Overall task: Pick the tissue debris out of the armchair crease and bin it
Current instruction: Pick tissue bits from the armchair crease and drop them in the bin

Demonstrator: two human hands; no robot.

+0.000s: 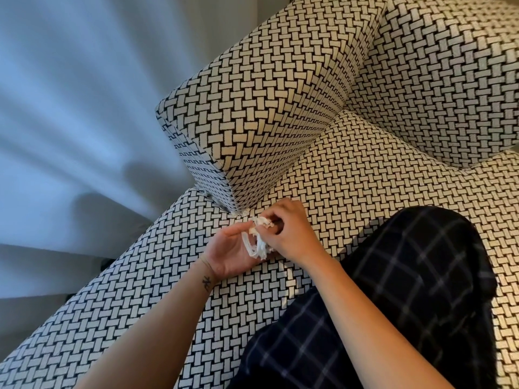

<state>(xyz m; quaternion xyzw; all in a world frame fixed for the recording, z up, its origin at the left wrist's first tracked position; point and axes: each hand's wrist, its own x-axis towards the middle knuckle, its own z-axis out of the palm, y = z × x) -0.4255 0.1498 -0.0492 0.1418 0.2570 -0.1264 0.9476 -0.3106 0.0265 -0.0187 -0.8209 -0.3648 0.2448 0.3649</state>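
The armchair (365, 175) is covered in a black-and-white basket-weave fabric. Its left armrest (252, 108) meets the seat in a crease (280, 189). A small white scrap (209, 195) shows at the front foot of the armrest. My left hand (227, 255) lies palm up on the seat's front part, cupping a bunch of white tissue debris (257, 242). My right hand (292, 231) is just right of it, fingers pinched on the top of that tissue bunch. No bin is in view.
A dark checked cloth (407, 290) lies on the seat under my right forearm. A pale curtain (70, 108) hangs left of the chair, down to the floor. The chair's backrest (449, 80) rises at the upper right.
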